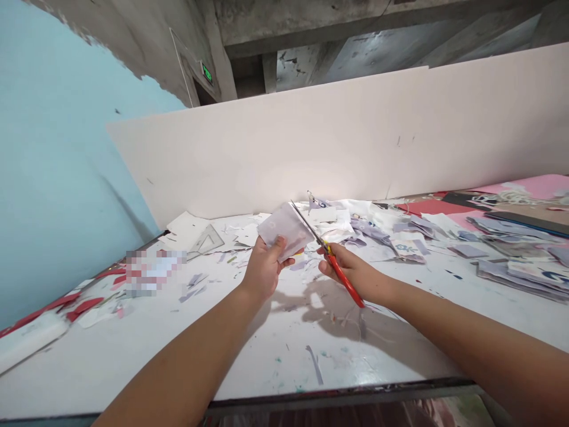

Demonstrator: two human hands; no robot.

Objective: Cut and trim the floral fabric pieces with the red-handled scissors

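My left hand (265,267) is closed on a pale lilac piece of paper (284,228), holding it up above the table with the thumb on top. In my right hand (351,270) is a pair of scissors (344,277) with red handles, a yellow part near the pivot and dark blades. The blades point up and to the left along the right edge of the paper. From this view I cannot tell whether they touch it. My right fingers are wrapped partly round the handles.
Behind my hands lies a heap of paper scraps (368,228). Stacked lilac pieces (524,270) sit at the right, near red sheets (438,206). A set square (208,239) and red scraps (84,308) lie left. A white panel (311,142) rises behind the white table (249,367).
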